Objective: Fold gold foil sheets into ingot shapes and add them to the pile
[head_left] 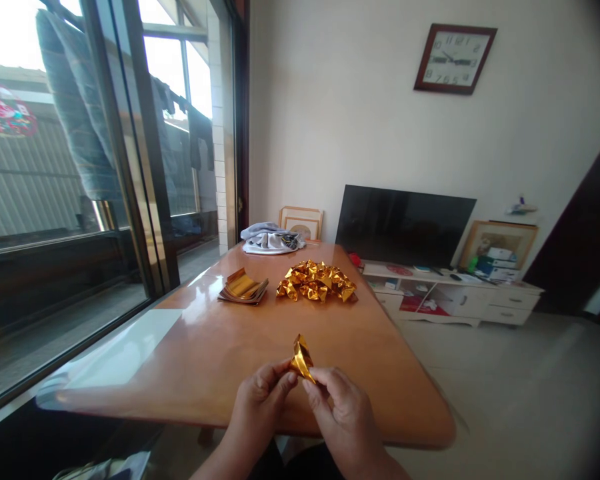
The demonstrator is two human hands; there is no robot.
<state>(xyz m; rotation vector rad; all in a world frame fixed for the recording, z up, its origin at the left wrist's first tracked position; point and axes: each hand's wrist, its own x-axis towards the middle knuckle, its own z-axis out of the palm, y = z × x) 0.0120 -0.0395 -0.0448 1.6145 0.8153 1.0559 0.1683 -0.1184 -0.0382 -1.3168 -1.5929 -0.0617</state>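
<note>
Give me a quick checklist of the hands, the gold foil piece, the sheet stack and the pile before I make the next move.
1. Left hand gripping the gold foil piece: ok, pinched at its left side.
2. Right hand gripping it too: ok, pinched at its lower right.
3. Sheet stack lying flat: not ok, the top sheets curl up.
4. Pile of folded pieces apart from the stack: ok, to its right on the table.
5. Hidden underside of the held piece intact: cannot tell.
</note>
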